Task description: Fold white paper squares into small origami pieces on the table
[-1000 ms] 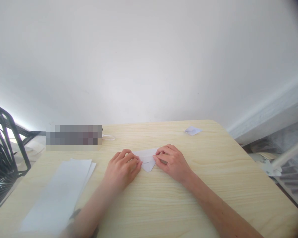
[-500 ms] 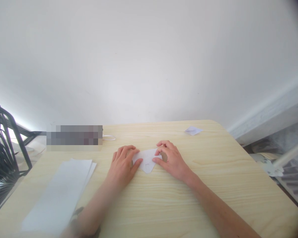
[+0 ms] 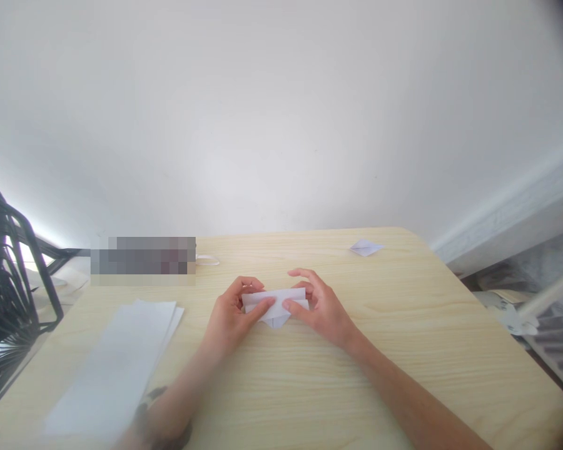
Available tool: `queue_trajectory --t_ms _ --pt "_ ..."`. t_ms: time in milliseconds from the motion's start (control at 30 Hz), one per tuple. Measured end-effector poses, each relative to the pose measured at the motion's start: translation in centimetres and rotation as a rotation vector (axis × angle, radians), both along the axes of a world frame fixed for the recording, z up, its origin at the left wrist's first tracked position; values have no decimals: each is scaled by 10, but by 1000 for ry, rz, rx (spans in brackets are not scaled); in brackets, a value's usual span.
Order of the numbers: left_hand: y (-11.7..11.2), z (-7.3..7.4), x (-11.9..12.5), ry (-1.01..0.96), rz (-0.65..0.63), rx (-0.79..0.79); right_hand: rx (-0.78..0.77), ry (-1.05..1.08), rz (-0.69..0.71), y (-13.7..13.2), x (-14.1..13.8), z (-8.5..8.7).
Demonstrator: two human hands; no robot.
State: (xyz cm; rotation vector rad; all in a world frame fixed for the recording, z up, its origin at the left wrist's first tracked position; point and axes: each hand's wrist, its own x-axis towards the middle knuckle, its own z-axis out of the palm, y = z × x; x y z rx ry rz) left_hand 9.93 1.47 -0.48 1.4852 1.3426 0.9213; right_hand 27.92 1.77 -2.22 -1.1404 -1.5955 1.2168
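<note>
A small folded white paper (image 3: 281, 299) is between my two hands at the middle of the table. Its upper part makes a wide strip, and a pointed flap shows below it. My left hand (image 3: 234, 312) grips the left end, thumb lying across the front and fingers curled behind. On the right end, my right hand (image 3: 321, 306) presses its thumb on the front face. The right index finger is raised above the paper, while its other fingers are partly hidden behind it.
Loose white sheets (image 3: 115, 362) lie at the left of the wooden table (image 3: 286, 400). A diamond-shaped folded paper (image 3: 366, 247) rests near the back right edge. A blurred-out object (image 3: 143, 257) stands at the back left, with a black chair (image 3: 23, 269) beyond the left edge.
The paper has gone from a flat, wide pointed shape to a strip with its flap below. Both thumbs have moved inward onto its front, and the fingers have curled behind it.
</note>
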Motion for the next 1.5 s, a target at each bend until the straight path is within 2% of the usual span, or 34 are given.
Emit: queue_trajectory --t_ms 167,400,633,867,1067,1267,1433,1500 --pt "-2 0 2 -6 -41 -70 61 -108 -42 -1 -1 2" --pt "-4 4 4 8 -6 -71 148 -177 -84 -4 -3 4" --pt "-3 2 0 -73 -55 -147 25 -81 -40 0 7 6" --pt "-1 11 -6 -279 -248 -280 -167 118 2 7 16 1" --pt "1 10 -16 -280 -384 -316 -192 99 9 9 20 -2" --pt "2 9 -12 -227 -314 -255 -100 59 -50 3 10 1" --pt "1 10 0 -69 -104 -176 -18 -32 -101 -5 -3 0" --pt "1 9 0 -57 -74 -168 2 -50 -88 -6 -4 0"
